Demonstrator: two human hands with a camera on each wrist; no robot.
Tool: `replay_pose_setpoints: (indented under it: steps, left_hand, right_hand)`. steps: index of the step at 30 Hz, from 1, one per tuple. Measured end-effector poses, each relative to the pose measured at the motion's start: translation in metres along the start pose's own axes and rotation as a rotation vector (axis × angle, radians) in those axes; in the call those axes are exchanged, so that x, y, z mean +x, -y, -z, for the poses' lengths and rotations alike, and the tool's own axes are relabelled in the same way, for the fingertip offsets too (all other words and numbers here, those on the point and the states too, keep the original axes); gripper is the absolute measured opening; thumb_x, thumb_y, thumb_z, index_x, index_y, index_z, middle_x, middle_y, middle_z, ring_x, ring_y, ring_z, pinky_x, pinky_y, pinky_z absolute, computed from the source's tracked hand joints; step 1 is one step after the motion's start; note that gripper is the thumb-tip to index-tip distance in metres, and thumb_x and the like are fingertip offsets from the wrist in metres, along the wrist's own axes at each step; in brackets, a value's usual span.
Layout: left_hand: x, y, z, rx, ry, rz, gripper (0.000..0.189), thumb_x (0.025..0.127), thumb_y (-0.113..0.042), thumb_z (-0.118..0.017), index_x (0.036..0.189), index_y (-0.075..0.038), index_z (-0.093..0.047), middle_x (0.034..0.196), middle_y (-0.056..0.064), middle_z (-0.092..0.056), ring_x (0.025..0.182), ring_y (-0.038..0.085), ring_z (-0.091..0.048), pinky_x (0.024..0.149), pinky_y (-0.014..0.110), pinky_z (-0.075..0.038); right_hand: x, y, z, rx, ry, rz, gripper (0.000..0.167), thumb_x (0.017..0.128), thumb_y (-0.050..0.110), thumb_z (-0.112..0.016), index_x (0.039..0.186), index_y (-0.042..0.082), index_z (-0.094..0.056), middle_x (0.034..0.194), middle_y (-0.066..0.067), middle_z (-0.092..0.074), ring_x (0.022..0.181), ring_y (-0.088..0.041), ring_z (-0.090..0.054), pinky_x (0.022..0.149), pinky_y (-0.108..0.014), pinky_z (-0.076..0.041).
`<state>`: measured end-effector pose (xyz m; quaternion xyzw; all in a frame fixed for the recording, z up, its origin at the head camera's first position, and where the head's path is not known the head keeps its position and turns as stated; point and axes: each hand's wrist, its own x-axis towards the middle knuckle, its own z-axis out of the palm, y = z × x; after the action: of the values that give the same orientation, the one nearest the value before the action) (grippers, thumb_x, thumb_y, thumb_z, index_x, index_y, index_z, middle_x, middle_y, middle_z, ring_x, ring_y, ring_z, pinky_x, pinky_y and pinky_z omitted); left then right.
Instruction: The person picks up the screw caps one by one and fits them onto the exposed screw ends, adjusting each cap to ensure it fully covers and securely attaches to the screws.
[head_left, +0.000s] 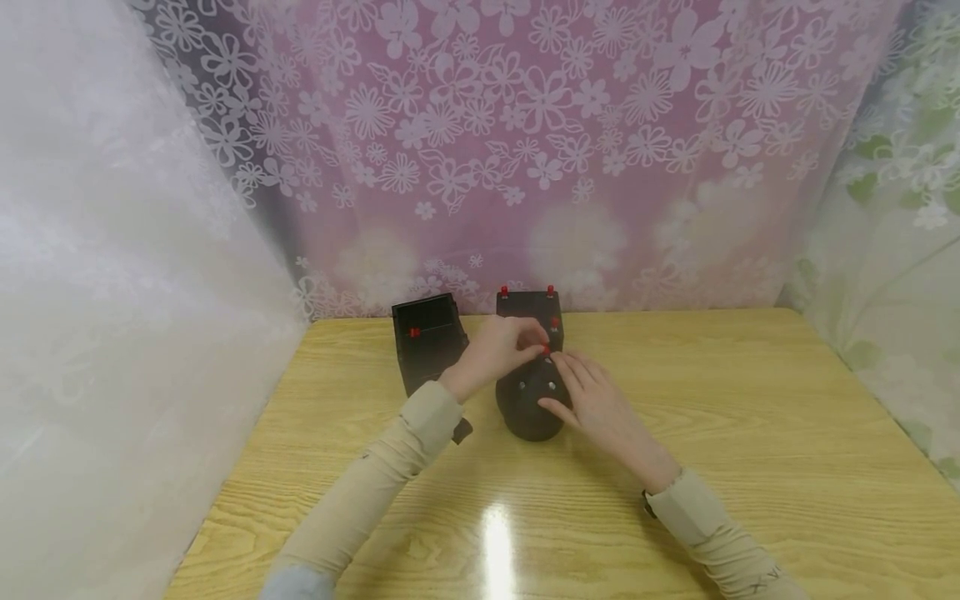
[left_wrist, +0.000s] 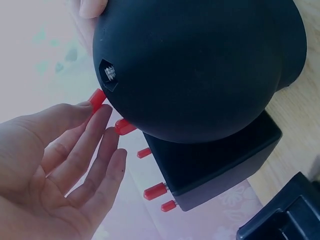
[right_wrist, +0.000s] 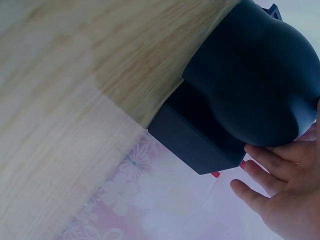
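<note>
A black rounded dome point(head_left: 528, 412) point(left_wrist: 200, 65) point(right_wrist: 260, 85) lies on the wooden table point(head_left: 750, 417), butted against a black box point(head_left: 525, 304) point(left_wrist: 220, 165) with several red pegs. My left hand point(head_left: 536, 350) point(left_wrist: 107, 130) reaches over the dome's far edge. Its fingers are nearly straight, and the index fingertip touches a red peg point(left_wrist: 97, 100) at the dome's rim. A hexagonal hole point(left_wrist: 110, 75) with a metal thread shows in the dome beside that peg. My right hand point(head_left: 562, 379) point(right_wrist: 260, 175) rests straight fingers on the dome's right side.
A second black box point(head_left: 427, 342) point(left_wrist: 280, 220) with one red peg stands to the left of the first. Flowered curtains close off the back and both sides. Bare table point(right_wrist: 75, 75) lies in front and to the right.
</note>
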<state>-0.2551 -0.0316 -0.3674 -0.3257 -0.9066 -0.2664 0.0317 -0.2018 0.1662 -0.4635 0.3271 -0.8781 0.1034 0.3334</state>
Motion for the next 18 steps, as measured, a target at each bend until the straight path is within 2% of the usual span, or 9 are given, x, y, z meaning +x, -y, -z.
replay_pose_setpoints:
  steps: [3, 9, 13, 18]
  left_hand:
    - [0.0018, -0.0022, 0.0001, 0.049, 0.004, -0.003, 0.009, 0.096, -0.018, -0.073, 0.104, -0.013, -0.074, 0.098, 0.000, -0.077, 0.088, 0.011, -0.072, 0.077, 0.024, -0.057]
    - [0.0070, -0.0039, -0.0021, 0.141, 0.050, -0.008, 0.007, 0.096, -0.020, -0.073, 0.101, -0.017, -0.076, 0.100, -0.003, -0.077, 0.090, 0.009, -0.071, 0.077, 0.025, -0.057]
    - [0.0094, -0.0050, -0.0040, 0.205, 0.074, -0.003, 0.007, 0.095, -0.023, -0.074, 0.100, -0.019, -0.077, 0.099, -0.005, -0.077, 0.087, 0.009, -0.071, 0.071, 0.025, -0.057]
    - [0.0103, -0.0069, -0.0055, 0.235, 0.073, -0.003, 0.009, 0.094, -0.027, -0.075, 0.100, -0.021, -0.079, 0.100, -0.006, -0.077, 0.086, 0.009, -0.072, 0.066, 0.024, -0.057]
  right_hand:
    - [0.0000, -0.0003, -0.0002, -0.007, 0.001, 0.001, 0.090, 0.104, 0.064, -0.023, 0.137, -0.014, -0.054, 0.135, -0.028, -0.060, 0.128, -0.043, -0.054, 0.105, -0.055, -0.047]
    - [-0.0010, -0.0007, -0.0015, -0.006, -0.006, 0.006, 0.089, 0.105, 0.063, -0.025, 0.137, -0.014, -0.053, 0.135, -0.029, -0.059, 0.128, -0.043, -0.054, 0.105, -0.055, -0.047]
    - [-0.0012, -0.0013, -0.0021, -0.001, -0.019, 0.015, 0.088, 0.105, 0.063, -0.026, 0.137, -0.014, -0.054, 0.135, -0.029, -0.059, 0.128, -0.043, -0.055, 0.105, -0.056, -0.047]
    - [-0.0023, -0.0022, -0.0027, 0.001, -0.009, 0.006, 0.089, 0.104, 0.063, -0.025, 0.139, -0.014, -0.051, 0.136, -0.029, -0.058, 0.129, -0.043, -0.053, 0.105, -0.056, -0.047]
